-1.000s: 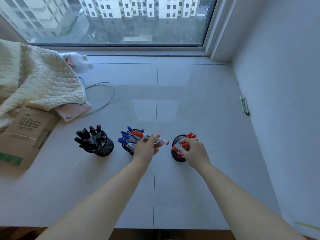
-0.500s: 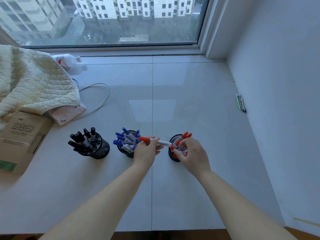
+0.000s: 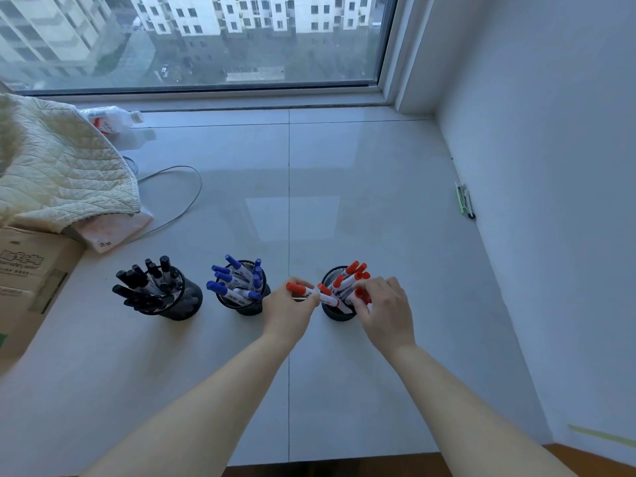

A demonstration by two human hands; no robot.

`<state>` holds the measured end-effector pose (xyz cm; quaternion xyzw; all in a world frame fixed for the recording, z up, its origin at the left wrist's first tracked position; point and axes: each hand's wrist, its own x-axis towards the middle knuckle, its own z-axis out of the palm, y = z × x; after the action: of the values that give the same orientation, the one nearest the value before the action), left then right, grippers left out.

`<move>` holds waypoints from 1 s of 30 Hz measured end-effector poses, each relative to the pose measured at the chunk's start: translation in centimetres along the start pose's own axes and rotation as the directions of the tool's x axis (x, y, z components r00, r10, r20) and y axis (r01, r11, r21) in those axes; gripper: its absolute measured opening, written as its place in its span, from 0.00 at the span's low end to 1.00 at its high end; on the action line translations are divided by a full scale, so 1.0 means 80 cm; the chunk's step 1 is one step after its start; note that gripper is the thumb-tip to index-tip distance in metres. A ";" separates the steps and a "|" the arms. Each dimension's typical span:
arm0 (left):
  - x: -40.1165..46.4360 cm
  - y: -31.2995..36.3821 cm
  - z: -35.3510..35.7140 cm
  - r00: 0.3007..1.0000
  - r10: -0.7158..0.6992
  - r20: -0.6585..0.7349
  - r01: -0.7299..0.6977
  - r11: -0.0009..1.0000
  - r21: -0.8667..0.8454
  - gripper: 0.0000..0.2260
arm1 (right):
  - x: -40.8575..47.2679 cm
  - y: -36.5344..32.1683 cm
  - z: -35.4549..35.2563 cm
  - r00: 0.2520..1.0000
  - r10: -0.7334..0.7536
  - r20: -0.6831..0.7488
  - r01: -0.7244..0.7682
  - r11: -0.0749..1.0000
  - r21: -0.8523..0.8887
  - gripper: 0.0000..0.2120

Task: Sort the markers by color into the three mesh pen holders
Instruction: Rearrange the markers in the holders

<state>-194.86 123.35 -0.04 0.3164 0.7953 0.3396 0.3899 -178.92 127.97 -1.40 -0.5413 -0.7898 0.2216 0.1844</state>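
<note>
Three black mesh pen holders stand in a row on the grey sill. The left holder (image 3: 187, 299) is full of black markers (image 3: 144, 284), the middle holder (image 3: 248, 308) holds blue markers (image 3: 234, 280), and the right holder (image 3: 332, 313) holds red markers (image 3: 351, 273). My left hand (image 3: 287, 311) pinches a red-capped white marker (image 3: 297, 289), its far end pointing into the right holder. My right hand (image 3: 387, 311) reaches over that holder's right side, fingertips curled on the red markers inside.
A quilted cream blanket (image 3: 51, 166) and a cardboard box (image 3: 27, 270) crowd the left. A plastic bottle (image 3: 113, 122) and a grey cable (image 3: 179, 201) lie behind them. Small pens (image 3: 465, 201) lie against the right wall. The window runs along the back.
My left hand has carried the red marker rightward from above the blue holder to the red holder's rim. My right hand stayed at the red markers.
</note>
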 end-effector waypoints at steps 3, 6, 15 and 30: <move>0.000 0.000 0.009 1.000 -0.024 0.014 0.023 0.999 0.026 0.02 | 0.000 0.002 -0.009 0.986 0.166 -0.012 -0.160 0.965 0.208 0.04; -0.003 0.001 0.019 0.997 -0.027 0.072 0.030 0.999 -0.037 0.06 | -0.003 0.005 -0.017 0.971 0.238 -0.036 -0.216 0.928 0.304 0.02; -0.001 -0.003 0.046 0.992 0.071 0.102 -0.104 0.924 0.368 0.06 | -0.002 0.014 -0.039 0.920 0.377 -0.104 -0.284 0.828 0.484 0.02; 0.009 0.036 0.055 0.890 0.454 0.051 -0.369 0.647 0.667 0.11 | 0.005 0.036 -0.057 0.877 0.478 -0.053 -0.365 0.733 0.574 0.04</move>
<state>-190.84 126.88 -0.12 0.5843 0.7919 0.1342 0.1162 -174.41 129.94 0.80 -0.6501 -0.5265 0.4192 0.3528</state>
